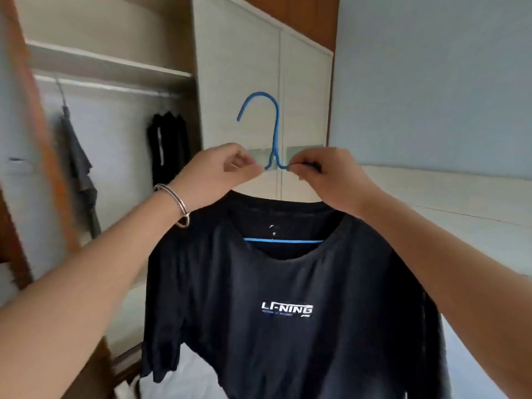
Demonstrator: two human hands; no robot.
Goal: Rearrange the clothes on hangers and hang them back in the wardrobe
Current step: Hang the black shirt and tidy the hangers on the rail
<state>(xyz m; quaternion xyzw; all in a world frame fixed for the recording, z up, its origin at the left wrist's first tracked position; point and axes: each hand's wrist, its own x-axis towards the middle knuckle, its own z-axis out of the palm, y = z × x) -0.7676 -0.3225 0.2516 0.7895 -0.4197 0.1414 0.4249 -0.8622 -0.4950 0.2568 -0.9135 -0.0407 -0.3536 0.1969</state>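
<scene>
A black T-shirt [288,283] with a white chest logo hangs on a blue hanger [275,131], held up in front of me. Its hook points up and curls to the left. My left hand [218,174], with a metal bangle on the wrist, pinches the hanger's left shoulder just below the neck. My right hand [328,177] pinches the right shoulder of the hanger. The hanger's lower bar shows through the shirt's neck opening. The shirt's hem falls out of view below.
The open wardrobe [115,90] is at the left, with a rail [109,87] under a shelf. A grey garment [79,168] and dark clothes [168,145] hang from it. A closed white door [239,82] is behind the hanger. A white bed [460,214] lies at right.
</scene>
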